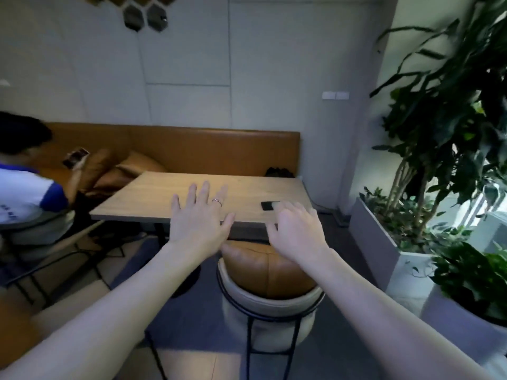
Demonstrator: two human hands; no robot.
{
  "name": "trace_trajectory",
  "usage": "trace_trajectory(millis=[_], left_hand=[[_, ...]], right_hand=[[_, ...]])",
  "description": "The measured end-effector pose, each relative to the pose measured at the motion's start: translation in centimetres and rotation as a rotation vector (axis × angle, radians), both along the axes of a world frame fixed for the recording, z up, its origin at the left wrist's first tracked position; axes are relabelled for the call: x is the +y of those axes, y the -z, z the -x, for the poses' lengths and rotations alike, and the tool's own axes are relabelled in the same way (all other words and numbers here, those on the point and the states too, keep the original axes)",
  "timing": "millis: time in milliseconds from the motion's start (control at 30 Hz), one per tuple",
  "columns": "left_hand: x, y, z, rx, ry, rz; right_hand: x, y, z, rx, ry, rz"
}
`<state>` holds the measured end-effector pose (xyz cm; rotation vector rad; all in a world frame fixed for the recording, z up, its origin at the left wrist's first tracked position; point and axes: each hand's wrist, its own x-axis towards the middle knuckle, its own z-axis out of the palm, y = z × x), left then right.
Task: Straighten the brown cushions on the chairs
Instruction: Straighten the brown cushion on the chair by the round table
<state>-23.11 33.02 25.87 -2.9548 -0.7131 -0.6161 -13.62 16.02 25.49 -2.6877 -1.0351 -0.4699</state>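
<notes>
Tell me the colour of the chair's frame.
Black; the chair frame shows best in the head view.

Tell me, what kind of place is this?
Probably a café or office lounge: a long brown bench seat along the wall, a wooden table, a cushioned chair and big potted plants.

The cushion (267,270) on the chair (270,319) looks like smooth brown leather with a soft sheen and stitched seams. The chair's shell is matt cream upholstery in a thin black metal frame. The table (170,198) top is pale matt wood grain. The bench (214,149) back is smooth tan leather.
</notes>
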Motion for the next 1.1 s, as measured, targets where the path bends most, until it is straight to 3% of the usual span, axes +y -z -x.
trace_trajectory(millis=[333,567,1100], left_hand=[[3.4,-15.1,17.0,-0.357,-0.096,-0.25],[7.1,-17.3,26.5,-0.454,-0.13,-0.313],[17.8,-15.7,37.5,-0.446,-0.355,-0.298]], right_hand=[[5.6,-15.5,14.0,-0.455,-0.214,-0.272],[8.9,-18.6,20.9,-0.666,-0.367,-0.364],[22.8,-15.9,28.2,-0.537,-0.537,-0.452]])
